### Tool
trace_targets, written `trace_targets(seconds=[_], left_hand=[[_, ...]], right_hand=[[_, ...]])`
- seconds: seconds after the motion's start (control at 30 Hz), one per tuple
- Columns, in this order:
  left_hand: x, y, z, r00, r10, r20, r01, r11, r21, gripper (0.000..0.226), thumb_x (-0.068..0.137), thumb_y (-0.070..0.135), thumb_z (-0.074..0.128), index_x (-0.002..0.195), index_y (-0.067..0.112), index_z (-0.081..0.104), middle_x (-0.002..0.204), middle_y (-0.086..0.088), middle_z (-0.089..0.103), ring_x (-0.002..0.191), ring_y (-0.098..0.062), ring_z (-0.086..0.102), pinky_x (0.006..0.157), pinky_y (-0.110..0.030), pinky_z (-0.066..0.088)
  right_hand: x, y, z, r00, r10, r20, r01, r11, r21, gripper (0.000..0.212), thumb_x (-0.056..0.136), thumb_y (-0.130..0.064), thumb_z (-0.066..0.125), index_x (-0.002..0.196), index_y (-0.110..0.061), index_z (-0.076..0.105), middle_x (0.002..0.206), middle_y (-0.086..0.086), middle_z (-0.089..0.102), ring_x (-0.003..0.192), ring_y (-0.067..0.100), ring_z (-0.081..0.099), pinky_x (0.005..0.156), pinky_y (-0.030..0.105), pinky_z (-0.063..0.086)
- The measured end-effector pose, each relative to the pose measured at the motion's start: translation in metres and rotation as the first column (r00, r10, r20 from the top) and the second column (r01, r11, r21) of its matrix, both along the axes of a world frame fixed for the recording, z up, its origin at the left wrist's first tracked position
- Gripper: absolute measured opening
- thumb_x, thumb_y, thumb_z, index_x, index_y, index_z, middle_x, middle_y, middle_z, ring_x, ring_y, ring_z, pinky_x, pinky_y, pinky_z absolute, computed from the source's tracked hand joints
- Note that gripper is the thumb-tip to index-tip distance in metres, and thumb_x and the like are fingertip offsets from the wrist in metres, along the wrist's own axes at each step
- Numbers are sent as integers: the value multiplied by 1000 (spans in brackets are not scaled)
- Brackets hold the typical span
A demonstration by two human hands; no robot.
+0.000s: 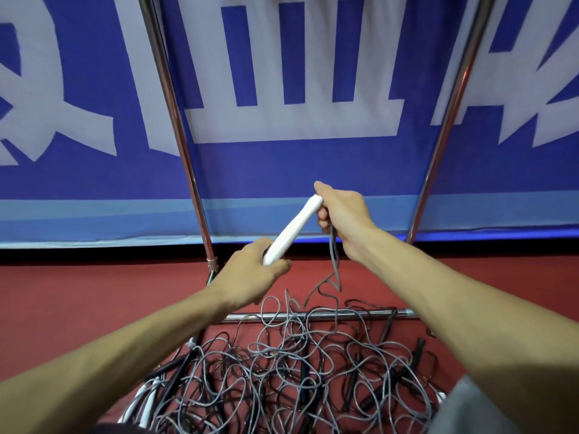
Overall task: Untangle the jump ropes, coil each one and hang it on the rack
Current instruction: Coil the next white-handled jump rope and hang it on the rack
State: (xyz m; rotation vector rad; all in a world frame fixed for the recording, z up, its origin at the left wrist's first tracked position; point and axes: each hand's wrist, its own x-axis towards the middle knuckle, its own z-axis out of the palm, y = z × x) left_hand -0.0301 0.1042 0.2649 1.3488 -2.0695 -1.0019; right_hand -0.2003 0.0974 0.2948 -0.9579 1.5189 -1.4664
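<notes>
- A white jump-rope handle is held up at a slant between two bare hands, in front of a blue banner.
- The grip of the left hand is closed round the handle's lower end, with the fingers curled about it.
- The grip of the right hand is pinched on the handle's upper end, with the thumb laid on top.
- A grey rope is seen hanging from under the right hand down to the pile below.
- The chrome rack is seen as two slanted poles rising before the banner and a low crossbar near the floor.
- A tangle of grey ropes is spread on the red floor under the forearms, with some loops draped over the crossbar.
- Black handles are mixed into the tangle, and white handles are seen at its lower left edge.
- Large white characters are printed on the banner, but they are cropped and cannot be read.
- A paler blue stripe is run along the banner's lower edge.
</notes>
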Motion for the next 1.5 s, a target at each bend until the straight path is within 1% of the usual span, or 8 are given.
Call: trace_targets(seconds=[0.33,0.43,0.6,0.7,0.97,1.2,1.37,1.5], left_hand=[[2,-5,2,986,137,-98,-147,984,-100,39,94,42,58,69,15,45,54,3,44,48,-20,37,51,-34,37],[-1,-4,1,962,158,-222,-166,986,-15,37,94,38,59,69,15,45,53,2,40,45,-19,31,46,-29,31],[-1,-11,2,883,286,-372,-242,957,162,38,96,29,59,68,16,38,52,1,30,39,-14,23,40,-20,24],[-1,-14,3,824,356,-441,-270,931,247,37,97,29,58,68,16,40,53,0,34,39,-13,22,41,-19,22],[-12,-16,27,646,440,-624,-239,893,383,22,101,33,52,91,14,48,99,-16,71,31,-8,25,37,-21,33],[-14,-24,38,531,406,-744,-74,897,437,26,102,34,47,85,15,43,102,-20,71,36,-8,23,40,-19,39],[0,-35,25,649,443,-619,-307,896,320,28,101,33,50,86,10,45,70,-6,51,36,-8,29,36,-18,29],[24,-46,6,914,384,-130,-395,915,-77,34,96,40,55,116,14,44,79,-5,57,55,-17,49,49,-28,38]], right_hand=[[15,-4,23,982,12,-191,-26,997,-70,55,96,-45,49,51,-15,44,40,2,46,43,20,51,60,33,48],[9,8,16,975,206,-84,-208,978,-17,58,99,-54,37,61,-11,44,47,7,47,42,23,57,49,29,49],[3,17,-18,661,623,-418,-501,781,372,42,101,-38,44,73,-7,48,43,6,53,58,30,70,50,30,55],[7,10,-16,569,594,-569,-509,798,323,28,101,-28,47,77,-14,48,48,-1,57,70,18,72,70,27,49],[9,6,-16,428,541,-724,-514,804,297,11,98,-23,50,88,-20,50,68,-5,67,74,12,67,75,29,49],[15,15,-24,445,762,-471,-650,636,416,8,94,-4,46,91,-8,53,58,3,61,49,14,61,59,31,52],[9,17,-27,317,783,-536,-593,605,532,12,88,-2,52,90,-8,62,72,6,68,72,21,71,75,33,56],[-1,15,-25,195,730,-655,-492,650,579,10,90,-12,57,85,-16,64,75,-2,71,71,13,67,71,26,51]])
